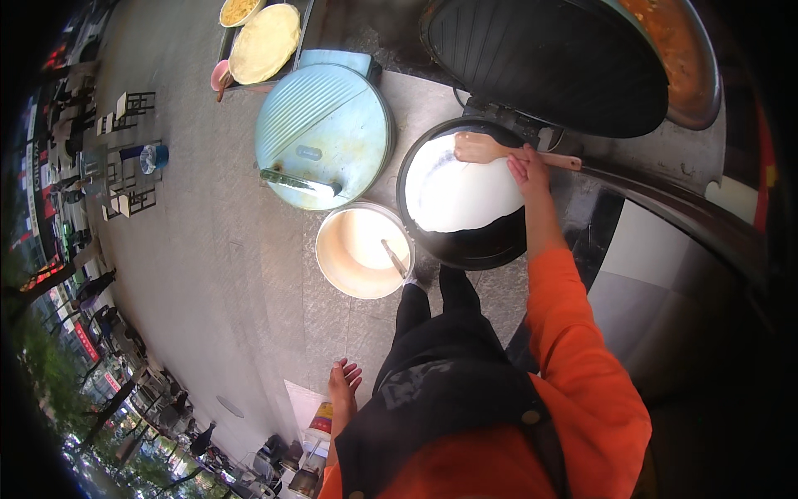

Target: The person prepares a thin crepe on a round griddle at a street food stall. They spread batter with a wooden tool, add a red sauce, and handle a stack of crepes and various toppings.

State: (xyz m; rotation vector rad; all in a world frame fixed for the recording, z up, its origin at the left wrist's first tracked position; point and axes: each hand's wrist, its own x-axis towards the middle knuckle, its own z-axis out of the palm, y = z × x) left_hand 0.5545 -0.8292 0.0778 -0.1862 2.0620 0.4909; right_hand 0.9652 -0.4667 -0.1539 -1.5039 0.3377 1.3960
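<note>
My right hand [530, 171] grips the handle of a wooden spatula [483, 148]. The spatula's blade lies over a sheet of white batter [461, 193] on a round black electric griddle [492, 249]. Batter covers most of the plate, and dark surface shows along the near edge. Beside my left thigh, my left hand [345, 380] hangs with nothing in it and its fingers somewhat apart. Just left of the griddle stands a round white bucket [330, 268] of pale batter, with a utensil handle [394, 259] leaning inside its rim.
The griddle's ribbed black lid [548, 62] is raised behind it. A closed blue griddle [324, 137] stands to the left. Beyond it are a stack of pale flatbreads [267, 43], a bowl of yellow food [239, 10] and a pink bowl [219, 75]. A metal basin [692, 68] holds reddish sauce.
</note>
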